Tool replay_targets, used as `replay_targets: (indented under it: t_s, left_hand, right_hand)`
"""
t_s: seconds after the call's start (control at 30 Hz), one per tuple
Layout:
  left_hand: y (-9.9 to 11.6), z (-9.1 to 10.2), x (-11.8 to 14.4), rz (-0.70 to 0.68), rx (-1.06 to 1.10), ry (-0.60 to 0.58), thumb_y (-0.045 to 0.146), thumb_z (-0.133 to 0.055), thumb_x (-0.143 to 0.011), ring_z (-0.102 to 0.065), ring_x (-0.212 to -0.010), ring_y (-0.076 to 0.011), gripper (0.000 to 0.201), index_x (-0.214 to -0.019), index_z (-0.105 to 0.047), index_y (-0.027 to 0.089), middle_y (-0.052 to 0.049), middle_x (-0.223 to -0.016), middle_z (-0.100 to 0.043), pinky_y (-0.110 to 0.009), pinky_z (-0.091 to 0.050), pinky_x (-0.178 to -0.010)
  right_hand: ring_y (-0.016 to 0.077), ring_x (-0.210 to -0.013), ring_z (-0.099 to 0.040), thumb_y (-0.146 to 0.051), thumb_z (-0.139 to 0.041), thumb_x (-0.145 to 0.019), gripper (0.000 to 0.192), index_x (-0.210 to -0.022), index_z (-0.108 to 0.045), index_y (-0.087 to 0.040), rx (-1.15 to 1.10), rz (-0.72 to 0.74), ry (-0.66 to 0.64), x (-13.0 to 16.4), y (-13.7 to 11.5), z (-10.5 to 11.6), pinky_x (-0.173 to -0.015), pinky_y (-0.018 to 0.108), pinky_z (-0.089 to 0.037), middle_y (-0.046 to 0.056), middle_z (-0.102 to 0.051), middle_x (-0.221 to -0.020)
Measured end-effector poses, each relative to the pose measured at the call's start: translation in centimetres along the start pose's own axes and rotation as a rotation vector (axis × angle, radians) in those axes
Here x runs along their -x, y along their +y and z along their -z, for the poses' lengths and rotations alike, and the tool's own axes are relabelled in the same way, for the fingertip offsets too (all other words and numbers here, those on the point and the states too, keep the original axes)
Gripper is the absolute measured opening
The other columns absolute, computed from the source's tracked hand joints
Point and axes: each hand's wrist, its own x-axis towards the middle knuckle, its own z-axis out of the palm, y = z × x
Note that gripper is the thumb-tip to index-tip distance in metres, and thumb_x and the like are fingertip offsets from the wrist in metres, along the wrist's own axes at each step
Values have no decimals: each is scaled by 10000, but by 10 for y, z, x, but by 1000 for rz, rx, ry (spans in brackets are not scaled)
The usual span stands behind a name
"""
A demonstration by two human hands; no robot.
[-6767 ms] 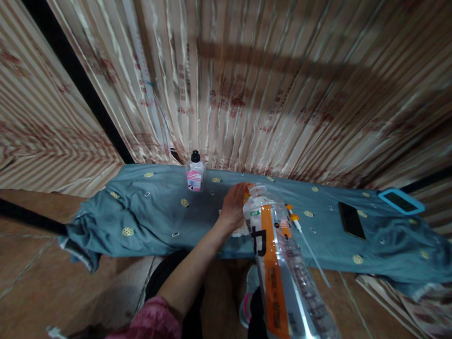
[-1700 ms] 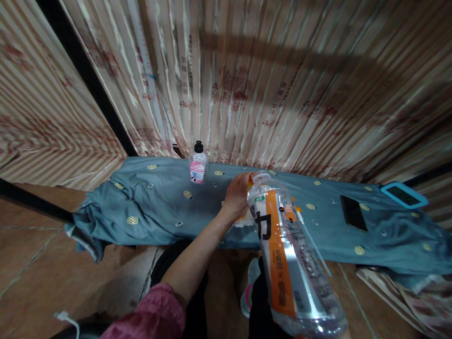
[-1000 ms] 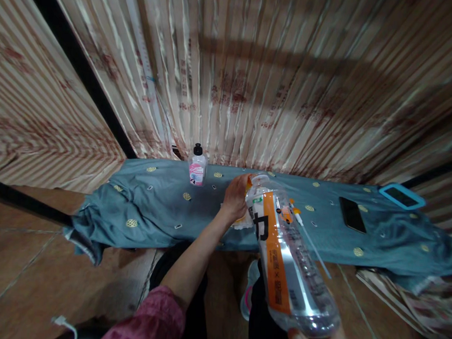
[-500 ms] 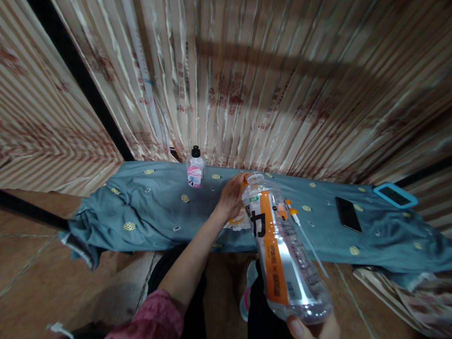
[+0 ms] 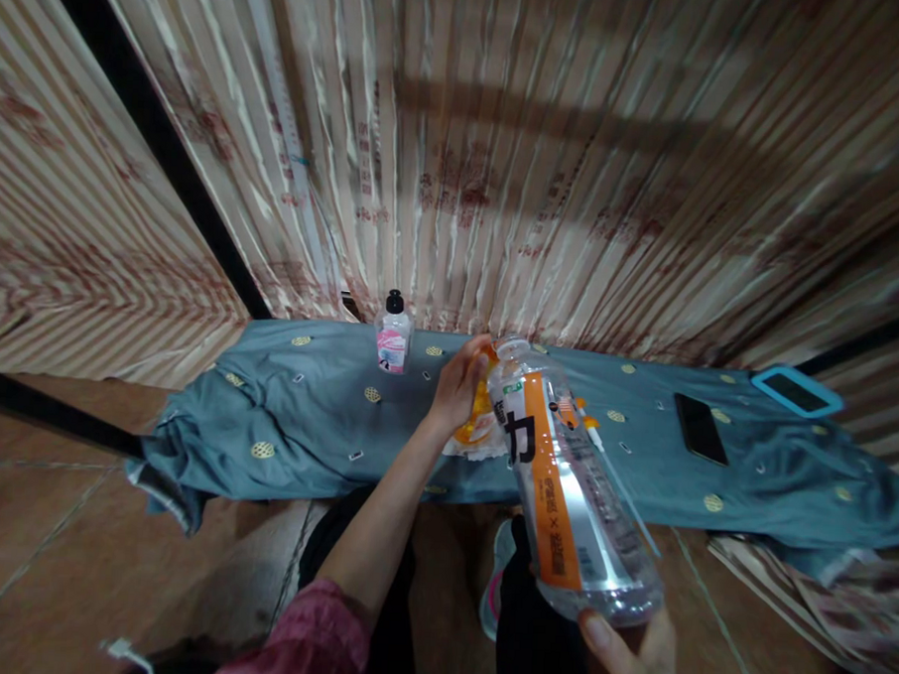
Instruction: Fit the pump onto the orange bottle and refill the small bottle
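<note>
A large clear plastic bottle (image 5: 562,481) with an orange and silver label slants across the front, its open mouth pointing away from me. Its base rests in my right hand (image 5: 633,658), thumb on the near side. My left hand (image 5: 458,382) is curled around the upper part of a translucent orange container (image 5: 482,413), right beside the bottle's mouth; the bottle hides part of it. White crumpled wrapping or label (image 5: 478,448) shows at the container's foot. Behind the bottle lies an orange and white spray or pump head (image 5: 589,423) with a long thin tube.
A blue-green patterned cloth (image 5: 319,421) covers the low bench. On it stand a clear bottle with black cap and pink label (image 5: 394,340), a black phone (image 5: 701,427) and a blue-framed tablet-like device (image 5: 797,390). Striped curtains (image 5: 456,178) hang close behind; dark poles flank them.
The big bottle has tipped slightly and its base has risen a little. My left fingers have shifted, showing more of the orange container. The view has moved slightly.
</note>
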Motion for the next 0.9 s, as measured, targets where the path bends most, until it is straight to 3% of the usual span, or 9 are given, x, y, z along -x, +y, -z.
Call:
replay_targets:
  t_s: [0.2,0.4,0.67,0.77,0.9]
  left_hand:
    - [1,0,-2,25,12,-7,389,-409,-969,-622,-1153,-211,342,-1151,-633,205,-50,-1209,-693,-348,-455,-1048]
    - [4,0,-1,25,18,-25,379,-413,-962,-624,-1148,-216,343,-1140,-638,190,-63,-1204,-696,-354,-455,-1046]
    - [5,3,-2,-42,13,31,507,-426,-946,-602,-1203,-233,408,-1170,-589,207,-89,-1256,-656,-397,-479,-1039]
    - [32,12,-2,-176,50,154,491,-495,-929,-604,-1195,-219,358,-1165,-569,233,-78,-1258,-638,-398,-494,-1033]
    - [94,29,25,-408,57,278,425,-486,-933,-627,-1124,-189,275,-1162,-564,294,-26,-1164,-647,-372,-554,-958]
  right_hand:
    - [304,-1041,-598,-525,-819,-549,808,-1251,-545,-234,-9,30,-59,-6,11,8,-946,416,-390,82,-662,-1136]
    - [295,-1020,-632,-530,-742,-642,745,-1288,-524,-227,75,106,-83,-9,20,18,-904,397,-440,95,-677,-1134]
    - [286,-997,-623,-519,-793,-571,814,-1285,-535,-227,28,22,-37,-1,5,11,-923,399,-407,78,-693,-1086]
    - [275,-978,-632,-536,-793,-561,823,-1283,-539,-231,20,11,-37,0,1,9,-914,381,-414,64,-704,-1050]
    - [303,-998,-640,-513,-803,-545,828,-1278,-546,-226,0,1,-36,-1,2,11,-937,414,-412,79,-699,-1095]
